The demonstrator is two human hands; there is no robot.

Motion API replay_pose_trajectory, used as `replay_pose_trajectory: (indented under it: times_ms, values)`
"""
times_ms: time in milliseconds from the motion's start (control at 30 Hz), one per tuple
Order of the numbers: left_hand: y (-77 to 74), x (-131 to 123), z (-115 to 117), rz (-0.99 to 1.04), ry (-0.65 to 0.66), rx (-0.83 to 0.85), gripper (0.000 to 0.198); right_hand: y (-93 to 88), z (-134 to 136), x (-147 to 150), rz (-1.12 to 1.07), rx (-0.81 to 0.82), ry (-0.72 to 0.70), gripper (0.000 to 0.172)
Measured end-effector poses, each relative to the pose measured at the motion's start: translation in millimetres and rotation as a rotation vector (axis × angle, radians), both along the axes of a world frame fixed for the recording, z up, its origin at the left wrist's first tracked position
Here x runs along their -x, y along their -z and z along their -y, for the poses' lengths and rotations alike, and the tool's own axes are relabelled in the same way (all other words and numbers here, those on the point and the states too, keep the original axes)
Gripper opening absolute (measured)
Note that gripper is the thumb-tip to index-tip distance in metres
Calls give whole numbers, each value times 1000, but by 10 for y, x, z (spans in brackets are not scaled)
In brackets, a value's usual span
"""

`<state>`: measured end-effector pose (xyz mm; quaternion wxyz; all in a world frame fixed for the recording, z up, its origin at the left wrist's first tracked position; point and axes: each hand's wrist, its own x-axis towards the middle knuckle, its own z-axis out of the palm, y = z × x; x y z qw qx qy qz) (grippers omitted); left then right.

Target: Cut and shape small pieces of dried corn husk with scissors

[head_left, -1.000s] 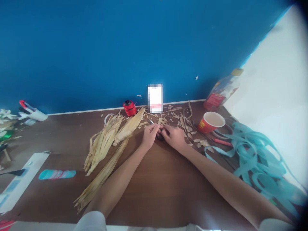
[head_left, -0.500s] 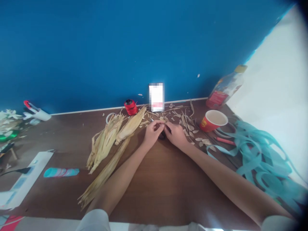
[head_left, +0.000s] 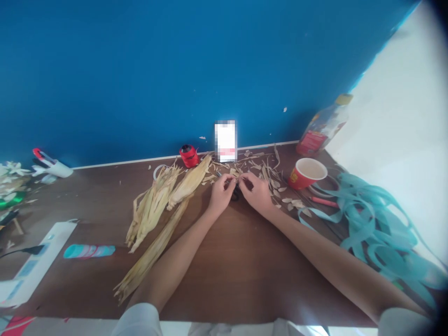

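Observation:
My left hand (head_left: 221, 192) and my right hand (head_left: 258, 192) meet over the middle of the table, thumb and fingers of each pinched together. Whatever lies between their fingertips is too small to make out. Just beneath the fingers a black looped object (head_left: 235, 194) shows, perhaps scissor handles, mostly covered. Left of my left hand lie dried corn husks (head_left: 157, 196), with a single long husk strip (head_left: 159, 249) running beside my forearm. Cut husk scraps (head_left: 268, 172) are scattered behind and to the right of my hands.
A lit phone (head_left: 226, 141) leans on the blue wall near a red spool-like item (head_left: 189, 156). On the right are a red paper cup (head_left: 298, 179), a plastic bottle (head_left: 317, 135) and tangled teal ribbon (head_left: 367, 219). At left lie a power strip (head_left: 44, 261) and a teal roll (head_left: 89, 251).
My right hand's fingers have shifted slightly and show a rounder gap between thumb and forefinger. The view has turned a little to the right; the table items stay put.

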<state>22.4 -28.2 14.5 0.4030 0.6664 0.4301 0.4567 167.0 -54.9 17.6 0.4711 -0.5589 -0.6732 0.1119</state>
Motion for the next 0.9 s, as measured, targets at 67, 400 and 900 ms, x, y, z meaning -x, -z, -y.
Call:
replay_pose_trajectory:
  times_ms: [67, 400, 900]
  values:
    - [-15, -8, 13, -19, 42, -18, 22, -8, 4, -1, -11, 2, -11, 18]
    - [-35, -7, 36, -143, 31, -60, 19, 24, 2, -3, 32, -37, -41, 17]
    - [-59, -12, 41, -27, 32, 38, 18, -5, 6, -14, 8, -61, -66, 18]
